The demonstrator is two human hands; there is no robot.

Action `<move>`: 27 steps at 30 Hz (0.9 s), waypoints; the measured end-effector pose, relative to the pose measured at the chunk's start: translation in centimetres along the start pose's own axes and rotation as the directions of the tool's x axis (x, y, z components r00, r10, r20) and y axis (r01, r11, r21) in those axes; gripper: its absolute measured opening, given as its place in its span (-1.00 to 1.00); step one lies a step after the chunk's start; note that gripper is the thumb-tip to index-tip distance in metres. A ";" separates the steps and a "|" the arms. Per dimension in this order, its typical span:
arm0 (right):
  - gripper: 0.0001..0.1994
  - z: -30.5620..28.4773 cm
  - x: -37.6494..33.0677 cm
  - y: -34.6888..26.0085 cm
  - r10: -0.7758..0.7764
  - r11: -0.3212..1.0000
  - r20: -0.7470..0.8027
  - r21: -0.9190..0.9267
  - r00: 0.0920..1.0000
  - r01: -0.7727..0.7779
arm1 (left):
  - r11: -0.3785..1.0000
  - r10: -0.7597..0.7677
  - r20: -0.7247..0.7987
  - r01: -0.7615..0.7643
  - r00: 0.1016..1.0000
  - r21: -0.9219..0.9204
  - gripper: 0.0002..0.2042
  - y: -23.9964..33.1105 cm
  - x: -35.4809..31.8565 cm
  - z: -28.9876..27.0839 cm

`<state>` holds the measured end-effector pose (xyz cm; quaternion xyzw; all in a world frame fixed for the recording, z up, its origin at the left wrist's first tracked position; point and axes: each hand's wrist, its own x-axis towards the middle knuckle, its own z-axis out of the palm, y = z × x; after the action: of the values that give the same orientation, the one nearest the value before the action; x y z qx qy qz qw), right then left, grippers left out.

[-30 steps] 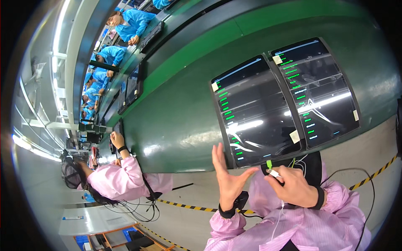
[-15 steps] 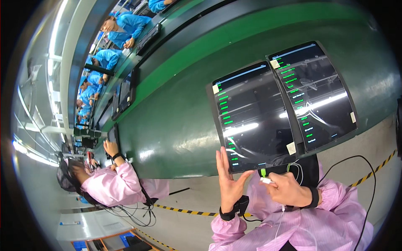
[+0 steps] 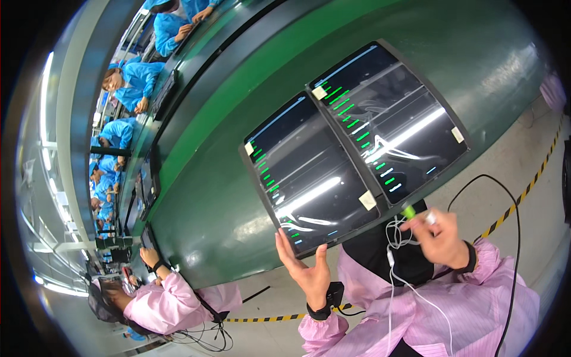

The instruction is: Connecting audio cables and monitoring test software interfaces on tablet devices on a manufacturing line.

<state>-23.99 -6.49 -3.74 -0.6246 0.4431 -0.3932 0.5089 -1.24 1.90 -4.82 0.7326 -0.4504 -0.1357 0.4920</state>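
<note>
Left hand [image 3: 309, 271]: open, palm flat, fingers [image 3: 284, 250] spread and straight, tips touching the near edge of the left tablet [image 3: 303, 172]. Holding nothing. Black wrist strap [image 3: 324, 306] on that wrist.

Right hand [image 3: 440, 235]: clenched in a pinch on a small green-tipped connector [image 3: 409, 211] at the end of a white cable [image 3: 395, 268]. Fist sits just off the near corner of the right tablet [image 3: 386, 116]; connector tip points up and left toward that corner, and whether it touches I cannot tell.

Both tablets lie flat, side by side and touching, on the green desk [image 3: 238, 119] close to its near edge. Screens are dark with green rows. Long axes are parallel, running diagonally from near-left to far-right.

A black cable [image 3: 505, 196] loops over the pale floor [image 3: 535, 172] beside the right arm.

Another person in a pink sleeve [image 3: 172, 297] works at the same desk edge to the left.
</note>
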 end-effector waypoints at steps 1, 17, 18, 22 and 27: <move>-0.74 -0.8 0.2 0.4 -0.044 0.998 -0.093 -0.056 0.995 0.039 | 1.000 -0.001 -0.026 0.001 1.000 -0.001 -0.24 0.0 -0.1 0.3; -0.64 -4.8 1.1 1.2 -0.130 0.968 -0.193 -0.238 0.972 0.082 | 0.978 0.062 0.101 -0.040 0.993 -0.206 -0.54 10.0 11.8 -4.4; -0.64 -4.9 1.1 1.2 -0.129 0.969 -0.199 -0.231 0.972 0.081 | 0.957 0.018 0.167 0.031 0.986 -0.289 -0.55 10.5 12.8 -4.4; -0.65 -5.2 1.3 1.4 -0.155 0.974 -0.192 -0.196 0.969 0.117 | 0.957 -0.029 0.247 0.098 0.969 -0.274 -0.55 11.6 15.8 -2.9; -0.65 -5.3 1.6 1.6 -0.187 0.974 -0.195 -0.163 0.963 0.156 | 0.958 -0.097 0.325 0.176 0.941 -0.226 -0.55 12.1 18.5 0.7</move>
<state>-28.79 -9.73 -4.36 -0.6515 0.4660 -0.4656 0.3762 2.31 -14.52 9.57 0.6634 -0.4489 -0.3392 0.4933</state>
